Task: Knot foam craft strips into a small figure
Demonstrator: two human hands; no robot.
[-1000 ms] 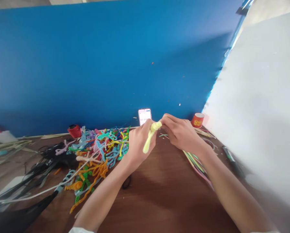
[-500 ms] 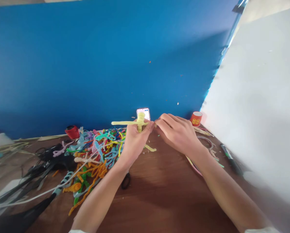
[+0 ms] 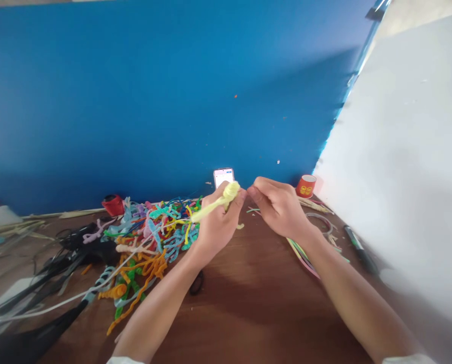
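Note:
A pale yellow fuzzy piece (image 3: 231, 190), with a coiled knob and a straight arm pointing down to the left, is pinched in my left hand (image 3: 218, 222). Close beside it on the right, my right hand (image 3: 279, 205) has its thumb and fingers pressed together. Its fingertips nearly meet my left thumb, and whatever they hold is too small to make out. Behind my left hand a lit phone (image 3: 223, 175) leans against the blue wall.
A tangled heap of coloured fuzzy stems (image 3: 150, 237) covers the left of the brown table (image 3: 248, 303). Black scissors handle (image 3: 196, 283) lies below my left wrist. Red cup (image 3: 306, 186), loose stems (image 3: 303, 258) and marker (image 3: 360, 250) are at right; a red spool (image 3: 112, 205) stands far left.
The yellow piece has tilted, its long arm swinging from level to down-left. My left hand has turned and shifted slightly right, and my right fingertips have moved slightly right.

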